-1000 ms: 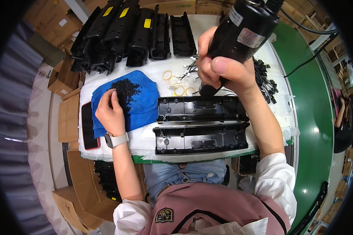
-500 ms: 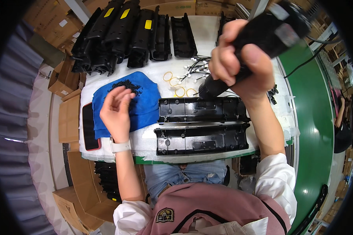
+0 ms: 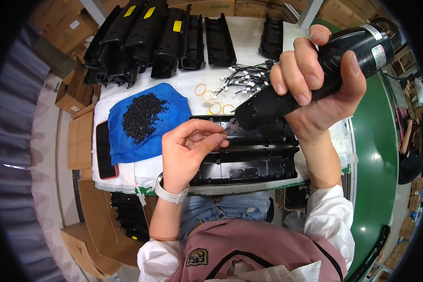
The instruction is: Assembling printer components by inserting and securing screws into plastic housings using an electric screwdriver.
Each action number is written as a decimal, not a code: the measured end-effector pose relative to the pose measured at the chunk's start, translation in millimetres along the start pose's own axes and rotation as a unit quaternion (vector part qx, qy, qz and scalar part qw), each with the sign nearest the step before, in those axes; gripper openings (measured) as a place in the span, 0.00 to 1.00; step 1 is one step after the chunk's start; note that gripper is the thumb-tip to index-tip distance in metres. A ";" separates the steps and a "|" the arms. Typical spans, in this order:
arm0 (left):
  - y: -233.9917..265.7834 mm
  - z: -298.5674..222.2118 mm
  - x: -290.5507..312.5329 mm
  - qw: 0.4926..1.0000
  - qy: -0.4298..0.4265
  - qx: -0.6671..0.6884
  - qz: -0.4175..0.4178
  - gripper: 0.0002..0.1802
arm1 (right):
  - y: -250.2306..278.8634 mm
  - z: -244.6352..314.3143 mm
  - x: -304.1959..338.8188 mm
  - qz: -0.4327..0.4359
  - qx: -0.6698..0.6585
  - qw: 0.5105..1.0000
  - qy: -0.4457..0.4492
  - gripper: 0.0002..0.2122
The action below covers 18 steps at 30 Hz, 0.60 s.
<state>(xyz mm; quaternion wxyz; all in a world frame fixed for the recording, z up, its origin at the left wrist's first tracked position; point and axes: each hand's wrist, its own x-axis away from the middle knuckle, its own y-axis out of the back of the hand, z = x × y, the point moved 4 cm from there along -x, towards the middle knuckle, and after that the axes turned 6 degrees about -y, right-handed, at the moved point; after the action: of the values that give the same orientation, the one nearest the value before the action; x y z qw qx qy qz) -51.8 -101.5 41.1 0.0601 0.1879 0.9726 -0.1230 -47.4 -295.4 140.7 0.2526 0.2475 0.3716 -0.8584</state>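
My right hand (image 3: 315, 80) is wrapped round a black electric screwdriver (image 3: 286, 91), its narrow nose tilted down to the left over the upper black plastic housing (image 3: 268, 134). Beside that nose, the fingertips of my left hand (image 3: 192, 145) are pinched together; what they hold is too small to make out. A second housing half (image 3: 258, 167) lies parallel, nearer to me, partly covered by my left hand. Left of them, a heap of tiny black screws (image 3: 143, 115) rests on a folded blue cloth (image 3: 174, 101).
Black housings with yellow labels (image 3: 145, 33) are stacked at the far left of the table. White-tipped black cables (image 3: 244, 77) and yellow rubber bands (image 3: 215, 108) lie behind the work. A phone (image 3: 105, 150) sits beside the cloth. An open cardboard box (image 3: 96, 221) stands below the left edge.
My left hand has moved right from the screws on the cloth to the screwdriver's nose, its fingers now pinched. The screwdriver's rear has swung down and right in my right hand.
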 end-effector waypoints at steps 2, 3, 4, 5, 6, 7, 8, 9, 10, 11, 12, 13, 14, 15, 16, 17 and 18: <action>-0.8 -1.1 -0.1 1.000 0.008 -0.002 0.000 0.07 | -2.9 -0.5 2.7 -0.035 0.046 0.998 -0.014 0.20; -1.7 -1.5 -0.1 1.000 0.015 -0.003 0.001 0.07 | -5.1 -0.1 4.0 -0.053 0.070 0.996 -0.020 0.20; -2.4 -1.5 -0.1 1.000 0.015 -0.003 0.002 0.07 | -6.7 -0.1 5.1 -0.071 0.093 0.993 -0.027 0.20; -3.4 -1.5 0.1 1.000 0.017 0.007 0.005 0.07 | -7.1 -0.4 5.9 -0.089 0.116 0.989 -0.034 0.20; -4.6 -1.3 -0.1 1.000 0.018 0.018 0.009 0.07 | -6.8 -0.9 5.8 -0.090 0.117 0.988 -0.033 0.20; -4.2 -1.0 0.0 1.000 0.019 0.018 0.011 0.07 | -7.1 -2.0 5.2 -0.076 0.104 0.991 -0.030 0.20; -3.6 -1.5 0.2 1.000 0.009 0.013 0.025 0.07 | -8.1 -2.9 4.7 -0.061 0.090 0.994 -0.027 0.20; -3.9 -2.1 0.5 0.999 0.000 0.008 0.039 0.08 | -10.7 -2.7 5.6 -0.072 0.085 0.993 -0.032 0.20; -4.7 -2.3 0.8 0.999 0.001 0.008 0.041 0.08 | -11.1 -2.4 5.6 -0.074 0.086 0.993 -0.030 0.20; -5.5 -2.8 1.1 0.999 0.001 0.001 0.039 0.07 | -10.5 -2.4 5.3 -0.081 0.084 0.993 -0.033 0.20; -6.0 -3.0 1.2 0.999 0.001 -0.007 0.038 0.07 | -10.2 -3.2 5.1 -0.087 0.083 0.992 -0.036 0.20; -6.9 -3.3 1.2 0.999 0.002 -0.007 0.041 0.07 | -11.0 -3.4 4.1 -0.099 0.085 0.991 -0.026 0.18; -7.5 -3.8 1.1 0.999 0.001 -0.009 0.040 0.07 | -10.6 -4.7 2.0 -0.101 0.086 0.991 -0.024 0.18; -8.5 -4.2 1.1 0.999 -0.001 -0.010 0.038 0.07 | -7.5 -5.7 -0.9 -0.124 0.103 0.987 -0.026 0.18; -10.2 -4.3 1.4 0.999 -0.001 -0.011 0.040 0.07 | -5.4 -6.4 -2.4 -0.147 0.119 0.982 -0.028 0.17; -11.0 -4.5 1.7 0.999 -0.001 -0.010 0.031 0.09 | -6.3 -5.5 -2.4 -0.168 0.123 0.978 -0.027 0.15; -12.0 -5.1 2.2 1.000 -0.002 -0.010 0.021 0.10 | -10.2 -1.3 -1.5 -0.168 0.122 0.978 -0.025 0.15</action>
<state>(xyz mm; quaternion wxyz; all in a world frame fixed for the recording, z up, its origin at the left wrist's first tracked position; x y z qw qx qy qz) -58.7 -110.2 48.3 0.0659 0.2074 0.9695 -0.1127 -52.3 -287.9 146.1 0.0816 0.1887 0.2935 -0.9336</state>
